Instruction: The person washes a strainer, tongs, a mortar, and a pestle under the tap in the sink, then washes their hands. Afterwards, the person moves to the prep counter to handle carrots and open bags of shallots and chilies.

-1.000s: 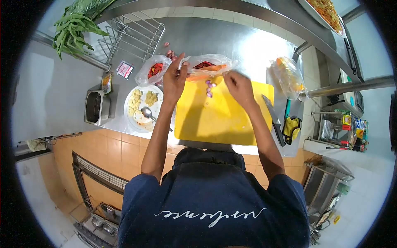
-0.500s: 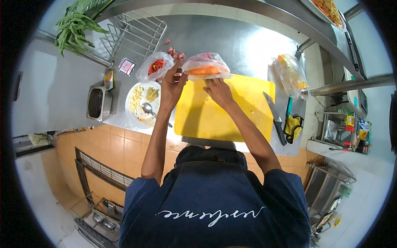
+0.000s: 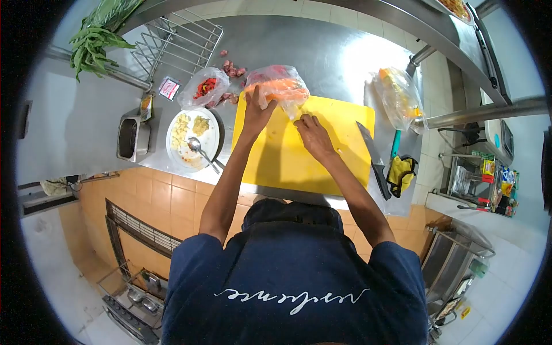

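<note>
A clear plastic bag of carrots point(image 3: 282, 87) lies at the far edge of the yellow cutting board point(image 3: 322, 161). My left hand point(image 3: 259, 115) rests against the bag's near left side, fingers stretched and thumb apart. Close by, my right hand point(image 3: 314, 137) has curled fingers pinching the loose near end of the bag, over the board. Left of the bag are an open plastic bag of red chillies point(image 3: 205, 87) and several shallots point(image 3: 232, 70). A white plate point(image 3: 214, 138) holds chopped pale pieces, a mushy heap and a spoon point(image 3: 195, 145).
A knife point(image 3: 372, 152) lies along the board's right edge, beside a yellow-and-black cloth item point(image 3: 402, 172) and a green handle point(image 3: 396, 142). Another plastic bag point(image 3: 398, 98) sits farther right. A wire rack point(image 3: 178, 43), leafy greens point(image 3: 98, 43) and a steel container point(image 3: 132, 138) stand left.
The carrot bag has shifted and turned, its loose end now pointing toward me. My right hand has drawn slightly nearer my body, and its fingers are more curled. The whole view has shifted slightly.
</note>
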The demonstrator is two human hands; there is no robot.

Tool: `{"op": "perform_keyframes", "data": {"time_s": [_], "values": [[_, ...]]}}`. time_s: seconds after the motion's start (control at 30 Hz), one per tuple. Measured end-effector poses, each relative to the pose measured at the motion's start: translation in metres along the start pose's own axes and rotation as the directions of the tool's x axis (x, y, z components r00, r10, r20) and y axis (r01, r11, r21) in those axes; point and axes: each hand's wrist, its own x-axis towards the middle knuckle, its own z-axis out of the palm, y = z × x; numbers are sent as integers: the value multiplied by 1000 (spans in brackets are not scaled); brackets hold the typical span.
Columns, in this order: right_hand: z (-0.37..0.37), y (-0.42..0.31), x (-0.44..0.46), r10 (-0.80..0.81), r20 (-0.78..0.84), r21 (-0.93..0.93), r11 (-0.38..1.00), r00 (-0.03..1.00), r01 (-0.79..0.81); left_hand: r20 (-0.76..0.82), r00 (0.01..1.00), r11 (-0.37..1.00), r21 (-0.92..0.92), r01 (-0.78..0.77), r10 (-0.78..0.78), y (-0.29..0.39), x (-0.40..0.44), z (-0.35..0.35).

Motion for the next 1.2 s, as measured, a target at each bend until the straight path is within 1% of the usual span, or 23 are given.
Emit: {"op": "perform_keyframes", "data": {"time_s": [0.03, 0.07, 0.13, 0.2, 0.3, 0.37, 0.4, 0.47, 0.5, 0.53, 0.6, 0.63, 0.67, 0.7, 0.73, 0.77, 0.8, 0.87, 0.93, 0.97, 1.03, 1.07, 1.2], "values": [[0, 1, -2, 3, -30, 15, 1000, 1000, -2, -7, 1000, 989, 150, -16, 17, 2, 5, 3], [0, 3, -4, 4, -62, 29, 1000, 998, -2, -9, 1000, 988, 154, -17, 18, 4, 9, 5], [-3, -1, -4, 68, -65, 54, 996, 996, -65, 36, 994, 993, 51, -110, 108, 15, 14, 5], [-5, -7, -8, 140, -65, 76, 988, 988, -135, 62, 994, 995, 40, -94, 92, 20, 13, -2], [-6, -8, -6, 217, -59, 91, 973, 975, -211, 84, 996, 996, -84, 15, -8, 23, 14, -20], [0, -10, -6, 268, -230, 197, 954, 936, -225, 95, 991, 993, -81, -82, 89, 19, 13, -47], [0, -14, -6, 276, -229, 192, 953, 933, -235, 105, 990, 993, -87, -81, 90, 17, 13, -60], [-4, -23, -4, 328, -222, 196, 937, 918, -288, 128, 992, 976, -216, 7, 21, 15, 12, -90], [-3, -24, -3, 325, -221, 173, 941, 920, -291, 80, 988, 938, -333, -96, 129, 15, 11, -105], [-1, -26, -2, 333, -223, 170, 939, 916, -300, 15, 982, 956, -233, -180, 189, 33, 5, -127], [2, -26, -1, 368, -234, 145, 929, 900, -342, -87, 966, 967, 93, -237, 245, 21, 14, -160], [6, -24, -1, 333, -316, 119, 943, 888, -311, -78, 965, 966, 89, -242, 249, 13, 19, -175], [10, -23, -2, 336, -322, 116, 942, 885, -316, -132, 909, 865, 386, -319, 394, 6, 23, -189], [11, -24, -2, 464, -296, 255, 881, 835, -399, -138, 832, 682, 651, -333, 538, 3, 25, -200], [12, -26, -3, 580, -248, 386, 794, 776, -470, -138, 833, 684, 649, -333, 536, 0, 24, -205], [16, -25, -5, 660, -206, 529, 696, 722, -485, -172, 867, 674, 705, -223, 467, -1, 22, -208], [17, -28, -5, 662, -203, 527, 695, 722, -489, -211, 894, 650, 752, -110, 396, -2, 20, -210], [18, -34, -6, 619, -228, 428, 757, 751, -494, -189, 922, 678, 728, -98, 337, -11, 22, -215], [21, -43, -2, 567, -280, 346, 812, 775, -469, -87, 944, 825, 517, -230, 317, -26, 30, -220], [23, -47, 1, 506, -326, 265, 860, 799, -436, -94, 945, 827, 516, -223, 313, -34, 34, -220], [24, -45, 3, 472, -313, 204, 881, 824, -427, -73, 967, 912, 356, -202, 243, -40, 37, -225], [25, -45, 4, 445, -306, 140, 896, 842, -422, -77, 967, 912, 359, -199, 241, -42, 39, -226], [23, -54, 11, 546, -179, 274, 827, 818, -491, -141, 926, 906, 301, -297, 350, -46, 45, -228]]}}
